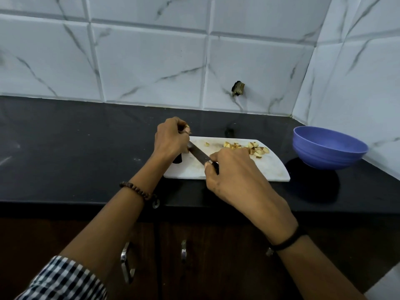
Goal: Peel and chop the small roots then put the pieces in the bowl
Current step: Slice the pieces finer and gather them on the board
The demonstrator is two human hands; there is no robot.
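Fingers of the left hand curl round a small root at the cutting board's far left corner, hiding most of it. The right hand grips the knife; its blade slants away and leftward, with the tip lost under the left hand. Chopped pieces lie on the board's far right side.

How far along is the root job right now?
Done: a pile of chopped pieces lies on the cutting board. In hand: the left hand pinches a small root while the right hand holds the knife. Left: no pieces show in the blue bowl, so the transfer remains.
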